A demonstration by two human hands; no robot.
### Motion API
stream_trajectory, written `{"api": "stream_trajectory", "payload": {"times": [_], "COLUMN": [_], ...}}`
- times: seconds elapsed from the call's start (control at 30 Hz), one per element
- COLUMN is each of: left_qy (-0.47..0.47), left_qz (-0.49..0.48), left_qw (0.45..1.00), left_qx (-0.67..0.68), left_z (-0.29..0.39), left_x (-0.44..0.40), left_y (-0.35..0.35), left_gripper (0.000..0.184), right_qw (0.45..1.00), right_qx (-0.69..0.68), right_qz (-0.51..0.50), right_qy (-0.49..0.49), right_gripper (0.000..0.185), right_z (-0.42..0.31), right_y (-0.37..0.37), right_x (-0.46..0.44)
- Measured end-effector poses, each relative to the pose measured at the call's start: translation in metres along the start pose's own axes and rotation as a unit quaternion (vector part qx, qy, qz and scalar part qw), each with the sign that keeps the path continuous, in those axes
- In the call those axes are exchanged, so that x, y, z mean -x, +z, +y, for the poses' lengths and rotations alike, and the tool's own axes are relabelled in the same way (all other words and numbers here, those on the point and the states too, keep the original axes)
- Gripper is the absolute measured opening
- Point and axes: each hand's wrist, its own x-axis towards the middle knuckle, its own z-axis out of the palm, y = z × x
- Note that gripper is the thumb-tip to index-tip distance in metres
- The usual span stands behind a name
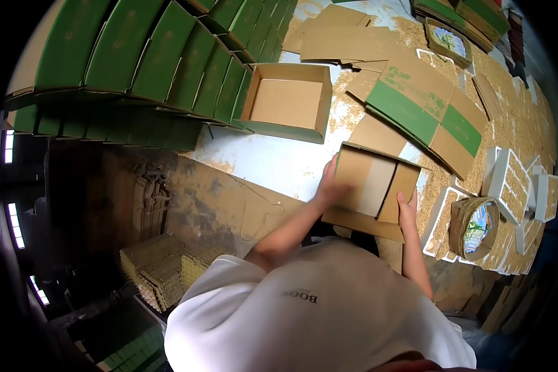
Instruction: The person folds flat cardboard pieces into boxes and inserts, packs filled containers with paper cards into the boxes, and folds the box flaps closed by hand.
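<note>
A cardboard box (371, 180) with its inside facing up is between my two hands at the table's near edge. My left hand (333, 185) is at its left wall, fingers along the outside and the thumb side blurred over the interior. The right wall is gripped by my right hand (407, 208), with the thumb on the inner side. A flap (363, 223) sticks out along the side nearest my body. Just beyond, to the left, stands another open cardboard box (286, 99) with green outer sides.
Stacked green boxes (158, 59) fill the left of the table. Flat green-and-brown cartons (415, 102) and loose cardboard sheets (347, 40) lie at the back. On the right are a round basket with packets (456, 226), white trays (508, 186) and scattered shavings (527, 130).
</note>
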Motion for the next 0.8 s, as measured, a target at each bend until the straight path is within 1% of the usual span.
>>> {"api": "stream_trajectory", "payload": {"times": [0.03,0.13,0.17,0.23,0.27,0.3,0.33,0.37,0.4,0.43,0.47,0.5,0.53,0.6,0.63,0.67,0.73,0.77,0.8], "left_qy": [0.017,0.042,0.03,0.061,0.076,0.022,0.01,-0.003,-0.018,-0.04,-0.034,-0.027,-0.017,-0.013,-0.015,-0.016,-0.021,-0.013,-0.009], "left_qz": [0.017,0.026,0.025,0.063,0.082,0.047,0.046,0.041,0.033,0.008,-0.005,-0.016,-0.027,-0.056,-0.071,-0.086,-0.117,-0.121,-0.112], "left_qw": [1.0,0.999,0.999,0.996,0.994,0.996,0.995,0.995,0.995,0.987,0.985,0.981,0.978,0.957,0.943,0.937,0.925,0.948,0.967], "left_qx": [-0.011,-0.015,-0.005,0.006,0.013,0.077,0.082,0.087,0.092,0.153,0.171,0.189,0.207,0.285,0.325,0.337,0.36,0.294,0.227], "left_z": [0.005,0.005,0.004,-0.004,-0.008,-0.009,-0.01,-0.01,-0.01,-0.012,-0.013,-0.014,-0.015,-0.019,-0.019,-0.02,-0.017,-0.028,-0.026], "left_x": [0.002,0.01,0.015,0.032,0.038,0.041,0.038,0.035,0.035,0.032,0.031,0.029,0.024,0.005,0.002,0.0,-0.004,-0.008,-0.008], "left_y": [-0.002,-0.004,-0.006,-0.005,-0.002,-0.004,-0.005,-0.006,-0.006,-0.008,-0.01,-0.015,-0.019,-0.026,-0.028,-0.029,-0.034,-0.035,-0.041], "left_gripper": [0.1,0.099,0.098,0.097,0.096,0.095,0.094,0.094,0.093,0.097,0.098,0.099,0.1,0.101,0.102,0.103,0.104,0.106,0.107], "right_qw": [0.999,0.995,0.998,1.0,0.999,0.998,0.996,0.997,0.995,0.992,0.987,0.987,0.983,0.974,0.98,0.985,0.992,0.993,0.992], "right_qx": [0.008,-0.053,-0.03,0.015,-0.014,-0.041,-0.07,-0.069,-0.092,-0.114,-0.135,-0.142,-0.166,-0.21,-0.17,-0.145,-0.103,-0.107,-0.116], "right_qz": [-0.036,-0.01,-0.016,-0.025,-0.035,-0.047,-0.057,-0.023,-0.025,-0.026,-0.028,-0.035,-0.032,-0.032,-0.083,-0.078,-0.073,-0.04,-0.056], "right_qy": [0.012,0.09,0.062,0.007,-0.004,-0.015,-0.026,-0.009,0.02,0.051,0.083,0.068,0.076,0.083,0.058,0.044,0.012,0.001,-0.002], "right_gripper": [0.061,0.066,0.072,0.083,0.084,0.085,0.087,0.087,0.084,0.082,0.079,0.076,0.077,0.078,0.086,0.087,0.09,0.089,0.09], "right_z": [-0.002,0.006,0.01,0.022,0.028,0.034,0.04,0.048,0.042,0.036,0.031,0.03,0.03,0.027,0.028,0.028,0.016,0.026,0.02], "right_y": [-0.002,-0.01,-0.013,-0.019,-0.024,-0.031,-0.036,-0.041,-0.039,-0.038,-0.037,-0.034,-0.031,-0.029,-0.032,-0.039,-0.025,-0.033,-0.034], "right_x": [-0.007,-0.008,-0.008,-0.006,-0.008,-0.013,-0.02,-0.023,-0.025,-0.023,-0.022,-0.023,-0.023,-0.029,-0.037,-0.039,-0.04,-0.046,-0.049]}}
